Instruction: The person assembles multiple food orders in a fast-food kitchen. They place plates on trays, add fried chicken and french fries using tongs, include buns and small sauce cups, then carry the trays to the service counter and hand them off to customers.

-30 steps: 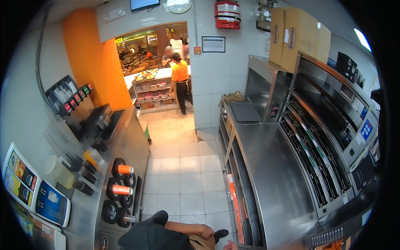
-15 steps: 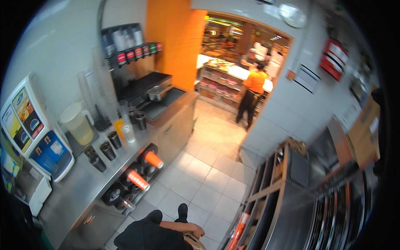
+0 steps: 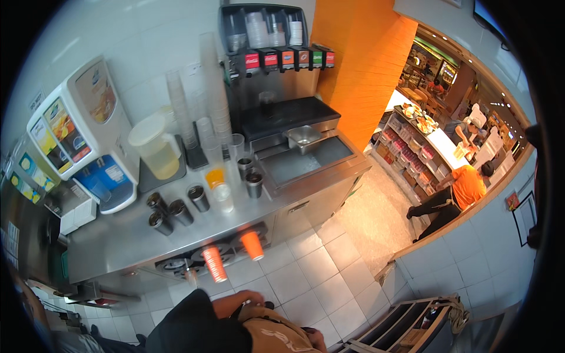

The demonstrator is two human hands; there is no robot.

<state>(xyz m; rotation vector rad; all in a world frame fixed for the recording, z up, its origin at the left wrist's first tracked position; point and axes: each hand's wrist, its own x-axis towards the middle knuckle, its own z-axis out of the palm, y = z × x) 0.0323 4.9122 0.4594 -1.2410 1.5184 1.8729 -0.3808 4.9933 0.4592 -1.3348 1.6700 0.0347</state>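
Observation:
My left hand point(image 3: 253, 298) is in front of my body at the lower edge, its forearm coming out of a black sleeve. Its fingers look loosely curled, and nothing shows in them. Low beside my brown apron point(image 3: 276, 330) is my right hand point(image 3: 316, 339), its fingers mostly hidden. Neither hand touches the counter. Nearest to the left hand are an orange-and-white paper cup stack point(image 3: 213, 263) and an orange cup point(image 3: 251, 245), jutting from round holders in the counter front. Above them, dark-filled glasses point(image 3: 180, 212) and an orange drink point(image 3: 215, 176) stand on the steel counter point(image 3: 112, 244).
A lidded pitcher point(image 3: 156, 147), tall clear cup stacks point(image 3: 180, 109), a juice dispenser point(image 3: 88, 135) and a soda fountain point(image 3: 288, 59) line the wall. A person in orange point(image 3: 468, 183) leans at the far counter through the doorway. A wooden-framed rack point(image 3: 406, 326) stands lower right.
My view has swung left, bringing the drink counter nearer the middle and the doorway to the right. My right hand has come into view. The person in orange now leans forward.

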